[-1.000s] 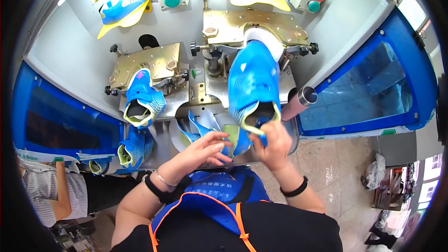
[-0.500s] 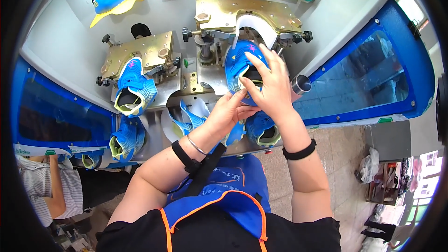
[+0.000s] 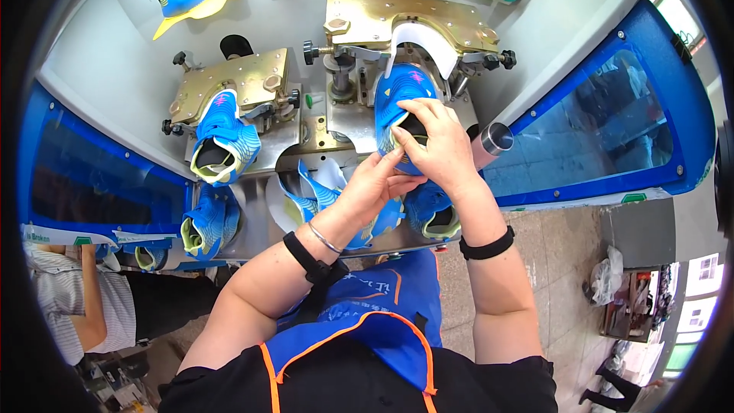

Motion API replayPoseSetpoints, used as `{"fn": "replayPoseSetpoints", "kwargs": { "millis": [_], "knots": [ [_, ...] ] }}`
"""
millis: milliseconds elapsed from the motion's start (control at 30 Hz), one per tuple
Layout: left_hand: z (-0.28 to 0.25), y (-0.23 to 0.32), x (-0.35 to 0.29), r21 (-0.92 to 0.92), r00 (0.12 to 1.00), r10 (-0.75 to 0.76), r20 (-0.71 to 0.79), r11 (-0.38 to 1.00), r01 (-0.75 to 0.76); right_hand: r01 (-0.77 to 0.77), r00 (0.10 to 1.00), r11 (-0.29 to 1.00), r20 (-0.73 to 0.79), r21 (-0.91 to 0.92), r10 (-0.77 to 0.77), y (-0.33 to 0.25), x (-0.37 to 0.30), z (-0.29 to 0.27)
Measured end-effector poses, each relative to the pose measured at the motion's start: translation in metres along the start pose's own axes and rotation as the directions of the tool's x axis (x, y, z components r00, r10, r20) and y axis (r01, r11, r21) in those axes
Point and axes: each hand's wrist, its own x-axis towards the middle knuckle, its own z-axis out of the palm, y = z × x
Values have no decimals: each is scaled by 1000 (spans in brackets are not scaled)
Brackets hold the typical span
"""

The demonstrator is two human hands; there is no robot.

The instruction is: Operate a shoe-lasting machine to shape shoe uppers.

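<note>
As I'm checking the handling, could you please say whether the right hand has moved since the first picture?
Yes: against the right brass plate, the right hand has moved up the picture, nearer to it.

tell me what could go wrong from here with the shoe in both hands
The blue shoe, toe toward the white curved piece, might catch on its edge. The pink bottle is close to the right hand, so a sideways move could knock it.

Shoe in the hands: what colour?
Shoe: mostly blue, with a pink mark on top; best in the head view.
</note>
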Motion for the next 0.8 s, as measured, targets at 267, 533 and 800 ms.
{"fn": "replayPoseSetpoints", "kwargs": {
  "millis": [267, 533, 800],
  "knots": [
    [-2, -7, 3, 0, 1000, 12, -18, 1000, -12, 15, 1000, 1000, -19, 8, -14, 3, 0, 1],
    [1, -6, 0, 27, 999, -3, -41, 1000, 4, -11, 1000, 1000, 30, 10, 10, 2, -2, -1],
    [1, -16, -2, 63, 991, 52, -125, 997, -44, 42, 999, 999, 28, 5, -42, 15, -7, 10]
  ]
}}
